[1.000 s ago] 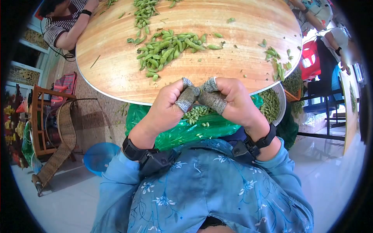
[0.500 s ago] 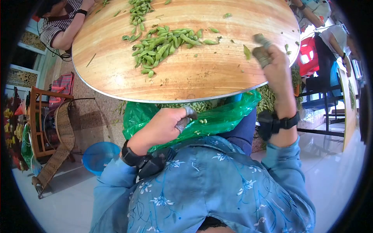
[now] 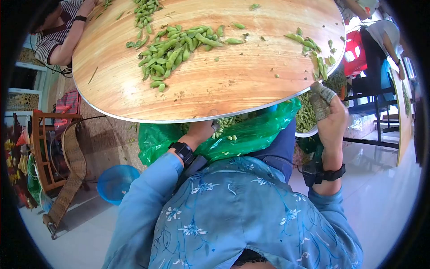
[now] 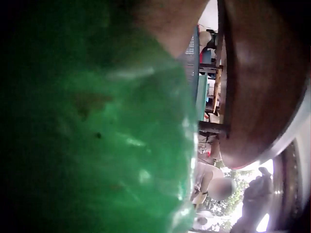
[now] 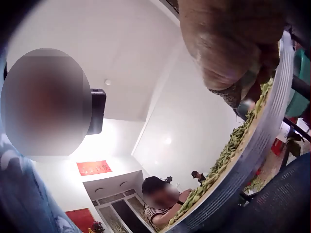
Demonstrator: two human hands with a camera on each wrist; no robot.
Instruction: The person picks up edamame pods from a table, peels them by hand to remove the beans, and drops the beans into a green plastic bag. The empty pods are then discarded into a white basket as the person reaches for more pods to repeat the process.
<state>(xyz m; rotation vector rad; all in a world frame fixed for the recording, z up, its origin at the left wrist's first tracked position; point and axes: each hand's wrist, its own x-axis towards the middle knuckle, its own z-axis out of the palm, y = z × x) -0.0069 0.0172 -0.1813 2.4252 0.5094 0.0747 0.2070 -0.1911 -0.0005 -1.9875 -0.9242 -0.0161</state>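
Observation:
My left hand (image 3: 201,133) reaches into the green plastic bag (image 3: 257,136) below the table's near edge, among loose shelled beans (image 3: 232,137). Its fingertips are hidden there, and I cannot tell whether they hold a bean. Green film fills most of the left wrist view. At the table's right edge is my right hand (image 3: 332,117), its fingers in grey knitted covers and loosely bent, with nothing visible between them. Just left of it, below the edge, sits a white basket (image 3: 309,133) full of pods. Several pods (image 3: 320,67) lie on the tabletop beyond the fingertips.
A large heap of green pods (image 3: 172,54) lies mid-table (image 3: 242,85), with more behind it. Another person (image 3: 58,38) leans on the far left side. A blue basin (image 3: 117,181) and a wooden chair (image 3: 42,148) stand at left, a red chair (image 3: 354,54) at right.
Both hands were together over the bag. The right went out over the right-hand pods, then drew back to the table's edge. The left has moved down into the bag. A pod has appeared beside the right-hand pods.

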